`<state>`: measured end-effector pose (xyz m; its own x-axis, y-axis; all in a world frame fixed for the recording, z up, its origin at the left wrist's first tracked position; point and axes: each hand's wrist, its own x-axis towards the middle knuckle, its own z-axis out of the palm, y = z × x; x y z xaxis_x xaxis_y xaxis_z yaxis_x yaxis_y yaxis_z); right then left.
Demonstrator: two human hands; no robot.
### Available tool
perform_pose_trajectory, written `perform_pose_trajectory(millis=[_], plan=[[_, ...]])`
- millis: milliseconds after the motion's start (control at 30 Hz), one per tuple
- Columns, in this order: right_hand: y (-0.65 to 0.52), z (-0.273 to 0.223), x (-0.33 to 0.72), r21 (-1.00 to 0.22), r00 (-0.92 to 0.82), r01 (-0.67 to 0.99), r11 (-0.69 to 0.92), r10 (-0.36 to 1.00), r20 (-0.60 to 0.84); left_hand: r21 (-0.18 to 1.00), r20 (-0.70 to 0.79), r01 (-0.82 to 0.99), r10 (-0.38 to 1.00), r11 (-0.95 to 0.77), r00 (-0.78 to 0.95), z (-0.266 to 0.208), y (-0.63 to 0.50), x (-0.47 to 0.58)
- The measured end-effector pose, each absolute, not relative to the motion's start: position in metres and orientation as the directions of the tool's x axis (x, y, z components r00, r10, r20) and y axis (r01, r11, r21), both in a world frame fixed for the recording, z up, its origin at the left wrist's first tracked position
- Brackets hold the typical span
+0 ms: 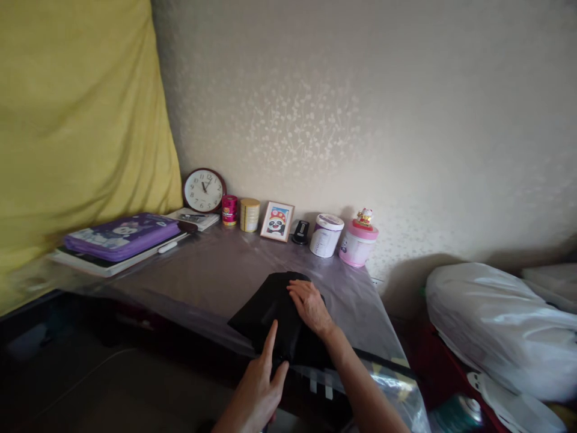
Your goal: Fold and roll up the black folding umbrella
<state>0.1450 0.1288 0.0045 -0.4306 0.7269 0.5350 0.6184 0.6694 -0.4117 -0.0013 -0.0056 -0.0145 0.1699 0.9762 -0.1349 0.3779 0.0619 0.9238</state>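
Observation:
A black folded fabric thing lies at the table's front edge, its pointed corner toward the left. It looks somewhat like a part-folded umbrella, but its kind is not clear. My right hand rests on top of it, fingers together, laid over the cloth and slightly bent. At the near side, my left hand points its index finger forward along the fabric, with the thumb apart. Its other fingers curl underneath around a dark part that is mostly hidden.
Along the wall stand a round clock, a pink can, a yellow tin, a panda picture frame, a white tub and a pink-lidded tub. A purple case lies left; a white bag bulges right.

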Motion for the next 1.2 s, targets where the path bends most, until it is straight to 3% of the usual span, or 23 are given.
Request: perform_pose_trajectory(millis=[67, 133, 400, 633, 800, 1033, 1200], plan=[[0.149, 0.001, 0.156, -0.570, -0.226, 0.652, 0.501, 0.845, 0.485, 0.934, -0.137, 0.351, 0.975, 0.069, 0.172, -0.013, -0.005, -0.003], [0.160, -0.004, 0.170, -0.636, -0.104, 0.656, 0.405, 0.884, 0.456, 0.942, -0.173, 0.316, 0.969, 0.111, 0.176, -0.012, -0.005, -0.004], [0.140, -0.025, 0.232, -0.861, 0.182, 0.488, 0.145, 0.948, 0.262, 0.954, -0.253, 0.213, 0.949, 0.213, 0.186, -0.004, -0.010, -0.009], [0.126, -0.017, 0.240, -0.964, 0.207, 0.252, 0.091, 0.968, 0.145, 0.957, -0.279, 0.147, 0.928, 0.248, 0.247, 0.011, -0.016, -0.014], [0.121, -0.009, 0.238, -0.960, 0.192, 0.269, 0.081, 0.972, 0.136, 0.961, -0.272, 0.109, 0.937, 0.254, 0.220, 0.012, -0.019, -0.012], [0.118, -0.015, 0.233, -0.974, 0.161, 0.222, -0.040, 0.987, -0.004, 0.952, -0.292, 0.153, 0.937, 0.266, 0.190, 0.009, -0.014, -0.013], [0.122, -0.021, 0.233, -0.963, 0.177, 0.268, -0.025, 0.984, 0.023, 0.956, -0.260, 0.177, 0.954, 0.232, 0.151, 0.000, -0.011, -0.011]])
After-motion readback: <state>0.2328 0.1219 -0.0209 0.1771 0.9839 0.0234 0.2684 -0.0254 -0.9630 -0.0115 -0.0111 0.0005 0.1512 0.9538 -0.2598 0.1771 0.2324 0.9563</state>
